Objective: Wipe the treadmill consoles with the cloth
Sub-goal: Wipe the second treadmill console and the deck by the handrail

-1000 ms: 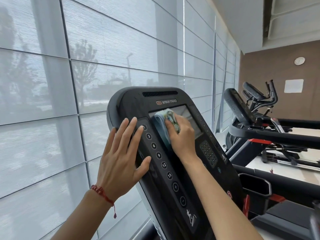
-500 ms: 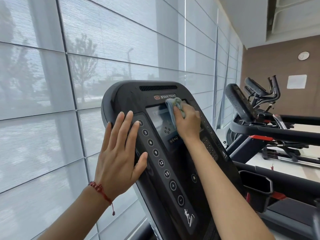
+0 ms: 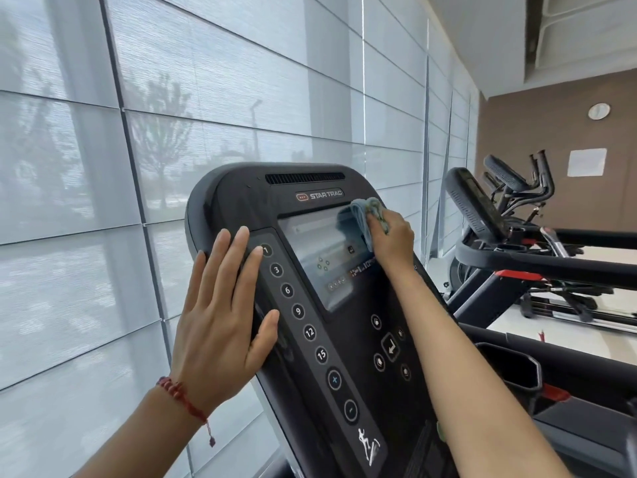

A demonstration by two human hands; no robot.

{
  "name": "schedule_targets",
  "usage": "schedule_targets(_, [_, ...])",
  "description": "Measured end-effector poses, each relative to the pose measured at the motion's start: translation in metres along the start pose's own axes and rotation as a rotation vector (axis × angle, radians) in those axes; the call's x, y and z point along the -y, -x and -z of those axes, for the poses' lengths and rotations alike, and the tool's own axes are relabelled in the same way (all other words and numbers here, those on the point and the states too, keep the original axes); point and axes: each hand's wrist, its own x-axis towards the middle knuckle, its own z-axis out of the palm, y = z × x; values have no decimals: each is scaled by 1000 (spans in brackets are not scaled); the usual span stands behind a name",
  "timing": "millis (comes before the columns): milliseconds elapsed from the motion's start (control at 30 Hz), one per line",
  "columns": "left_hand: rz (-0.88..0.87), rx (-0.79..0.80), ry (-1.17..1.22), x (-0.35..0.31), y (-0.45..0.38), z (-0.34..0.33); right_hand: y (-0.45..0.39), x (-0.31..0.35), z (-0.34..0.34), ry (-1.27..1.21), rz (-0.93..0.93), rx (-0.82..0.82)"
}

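A black treadmill console (image 3: 238, 191) marked STAR TRAC fills the middle of the view, tilted toward me. Its glossy screen (image 3: 310, 246) sits under the logo. My right hand (image 3: 393, 239) presses a bunched light blue cloth (image 3: 363, 213) against the screen's top right corner. My left hand (image 3: 224, 315) lies flat with fingers spread on the console's left edge, beside a column of numbered buttons (image 3: 298, 310). A red cord bracelet is on the left wrist.
A wall of windows with grey blinds (image 3: 103, 167) runs along the left. A second treadmill console (image 3: 472, 201) and other gym machines (image 3: 517, 181) stand to the right. A black cup holder (image 3: 510, 367) sits at the right of the near console.
My right hand has slid the cloth up and to the right across the screen, from its left side to its top right corner. The left hand has stayed on the console's edge.
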Motion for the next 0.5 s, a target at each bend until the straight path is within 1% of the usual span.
schedule_targets(100, [2, -13, 7, 0, 0, -1, -4, -4, -1, 41, -14, 2])
schedule_targets(200, [14, -44, 30, -2, -1, -4, 13, 3, -3, 64, -9, -7])
schedule_targets(333, [28, -67, 59, -4, -1, -6, 60, 21, 3, 55, 109, 11])
schedule_targets(500, [40, -47, 43, -5, 0, -3, 112, 66, 5, -8, 269, 70])
